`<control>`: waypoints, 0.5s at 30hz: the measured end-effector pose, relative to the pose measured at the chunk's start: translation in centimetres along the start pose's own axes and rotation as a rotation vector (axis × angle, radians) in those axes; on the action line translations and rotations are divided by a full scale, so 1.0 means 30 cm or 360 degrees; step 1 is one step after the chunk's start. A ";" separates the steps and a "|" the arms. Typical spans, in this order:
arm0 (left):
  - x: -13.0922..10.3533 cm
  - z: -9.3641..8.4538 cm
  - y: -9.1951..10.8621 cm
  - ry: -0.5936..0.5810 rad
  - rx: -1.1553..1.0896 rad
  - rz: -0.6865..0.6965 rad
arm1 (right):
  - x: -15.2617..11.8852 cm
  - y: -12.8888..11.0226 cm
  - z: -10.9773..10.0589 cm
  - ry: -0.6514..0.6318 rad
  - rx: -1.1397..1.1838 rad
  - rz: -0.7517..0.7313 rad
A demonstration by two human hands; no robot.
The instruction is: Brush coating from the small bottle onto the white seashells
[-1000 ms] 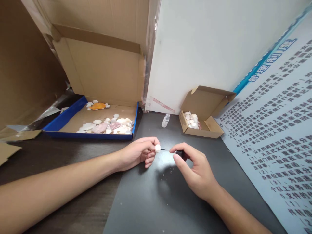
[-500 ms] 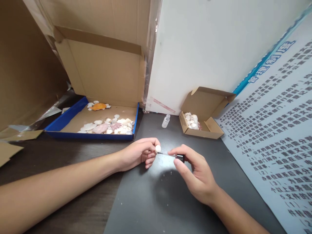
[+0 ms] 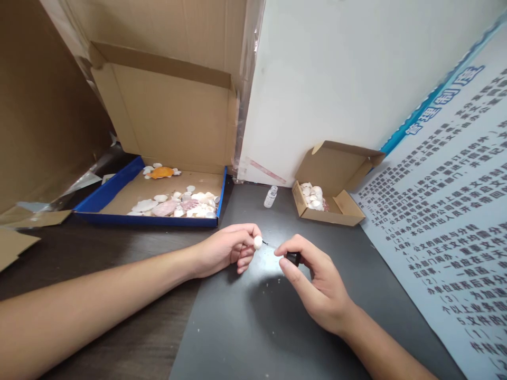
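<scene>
White piece (image 3: 257, 243), left hand (image 3: 229, 249) pinching, part-hidden black-capped brush (image 3: 292, 258), right hand (image 3: 322, 285) gripping, tip (image 3: 265, 243) indistinct

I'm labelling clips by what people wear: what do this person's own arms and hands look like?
The left hand and right hand are ungloved, with no ring showing. The left forearm and right forearm are bare: no sleeve, watch or bracelet in view.

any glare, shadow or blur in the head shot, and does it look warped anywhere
Head view: pale glare on the grey surface between left hand and right hand; head view: a soft-edged dark shadow there, beside the right thumb; head view: poster looks slanted and stretched toward the right edge; head view: the label on the small bottle is too indistinct to read.
</scene>
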State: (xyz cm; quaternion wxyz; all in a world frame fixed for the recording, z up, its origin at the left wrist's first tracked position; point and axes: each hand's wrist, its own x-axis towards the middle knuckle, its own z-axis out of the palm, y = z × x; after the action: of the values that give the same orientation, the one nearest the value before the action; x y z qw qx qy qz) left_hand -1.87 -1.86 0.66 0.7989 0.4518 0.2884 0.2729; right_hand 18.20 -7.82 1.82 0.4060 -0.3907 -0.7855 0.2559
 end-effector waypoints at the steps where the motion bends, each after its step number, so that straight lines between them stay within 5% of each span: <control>1: 0.000 0.000 0.000 0.0002 -0.0003 -0.0001 | -0.001 -0.001 0.000 -0.0013 0.0022 -0.0016; 5: -0.003 0.000 -0.001 0.0005 -0.0011 -0.0004 | 0.001 -0.001 0.005 -0.0095 0.0017 -0.0019; 15: -0.001 0.002 0.000 -0.0004 0.0008 -0.0003 | 0.005 -0.002 0.001 0.0058 -0.0100 0.0055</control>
State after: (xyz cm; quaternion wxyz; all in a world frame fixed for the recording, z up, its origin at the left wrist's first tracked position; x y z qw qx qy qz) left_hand -1.85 -1.90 0.67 0.7983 0.4539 0.2886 0.2710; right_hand 18.10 -7.73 1.91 0.4032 -0.4213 -0.7789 0.2309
